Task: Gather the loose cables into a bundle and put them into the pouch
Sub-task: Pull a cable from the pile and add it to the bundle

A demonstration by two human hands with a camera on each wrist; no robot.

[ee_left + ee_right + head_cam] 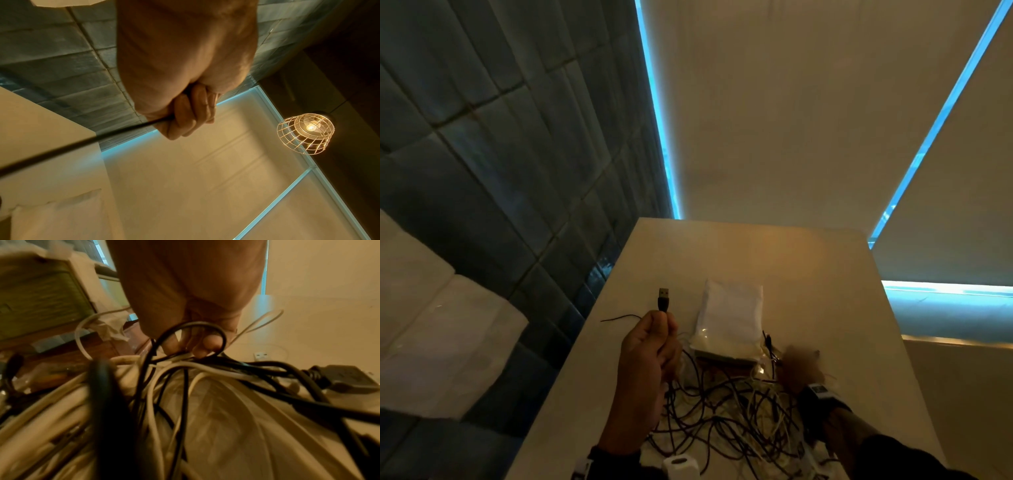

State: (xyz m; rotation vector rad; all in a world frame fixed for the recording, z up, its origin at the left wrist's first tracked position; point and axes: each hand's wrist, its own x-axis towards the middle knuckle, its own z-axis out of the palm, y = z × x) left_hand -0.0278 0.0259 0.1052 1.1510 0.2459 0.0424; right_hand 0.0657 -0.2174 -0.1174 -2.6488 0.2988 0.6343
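A tangle of black and white cables sprawls over the near end of the table. The left hand, raised at about 10 o'clock from the heap, is fisted round a black cable whose USB plug stands upright above the knuckles. The right hand (blurred in the head view) pinches strands at the heap's 1 o'clock edge, and the white pouch lies beyond at 12 o'clock.
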